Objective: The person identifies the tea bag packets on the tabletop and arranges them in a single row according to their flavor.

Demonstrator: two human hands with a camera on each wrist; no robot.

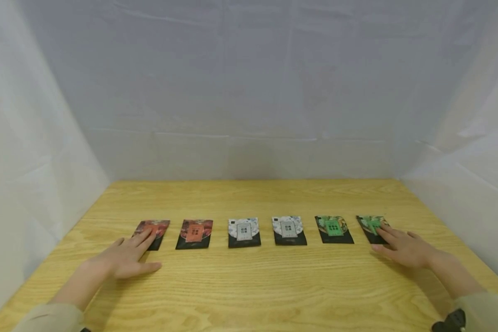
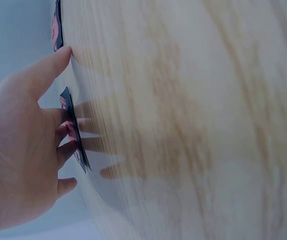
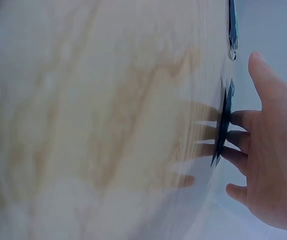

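Note:
Six small flat packets would be several; they lie in a row across the wooden table. My left hand touches the leftmost red-and-black packet with its fingertips, fingers spread and the thumb held out to the side. Beside it lies a second red-and-black packet. Two white-and-black packets, one left and one right, are in the middle. To their right is a green-and-black packet. The fingertips of my right hand rest on the rightmost green-and-black packet, partly covering it.
White sheeting hangs behind the table as a back wall, with a left side wall and a right side wall. Bare wood lies in front of and behind the row.

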